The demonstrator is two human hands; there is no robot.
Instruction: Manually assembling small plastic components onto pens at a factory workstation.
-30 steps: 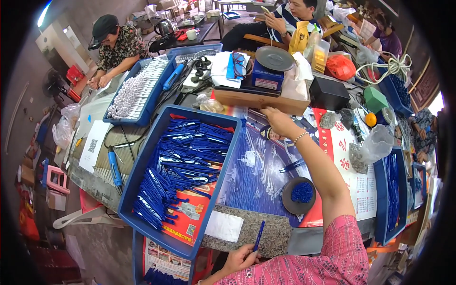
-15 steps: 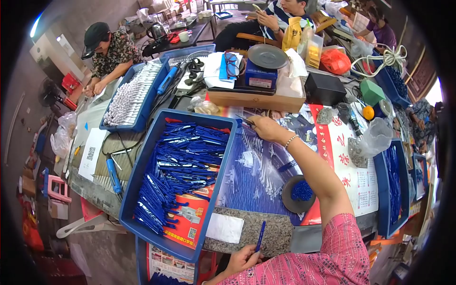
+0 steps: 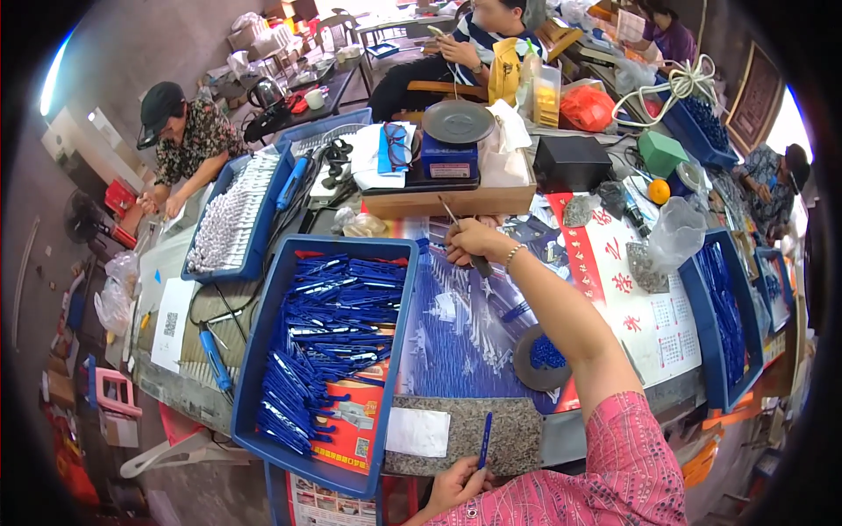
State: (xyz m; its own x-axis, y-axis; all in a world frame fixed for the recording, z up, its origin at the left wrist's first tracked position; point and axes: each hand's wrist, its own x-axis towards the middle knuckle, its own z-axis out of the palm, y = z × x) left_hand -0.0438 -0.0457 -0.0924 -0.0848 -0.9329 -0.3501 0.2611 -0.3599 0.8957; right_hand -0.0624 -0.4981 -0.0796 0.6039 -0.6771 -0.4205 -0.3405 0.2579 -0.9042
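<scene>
My right hand (image 3: 472,241) reaches far across the table and is closed on a thin pen refill (image 3: 449,213) whose tip sticks up toward a cardboard box (image 3: 456,200). My left hand (image 3: 454,484) stays near the front edge and holds a blue pen barrel (image 3: 484,441) upright over a grey speckled slab (image 3: 469,435). A large blue tray (image 3: 263,316) full of blue pen parts lies left of both hands. A small round dish of blue caps (image 3: 545,355) sits beside my right forearm.
A digital scale (image 3: 454,140) stands on the cardboard box. Another blue tray of white parts (image 3: 230,226) lies at the far left, in front of a person in a cap (image 3: 180,131). More blue trays (image 3: 724,316) line the right side. Other people sit at the back.
My right hand has drawn back toward the left and nearer, away from the cardboard box, now holding a thin refill. My left hand with the blue barrel has stayed put.
</scene>
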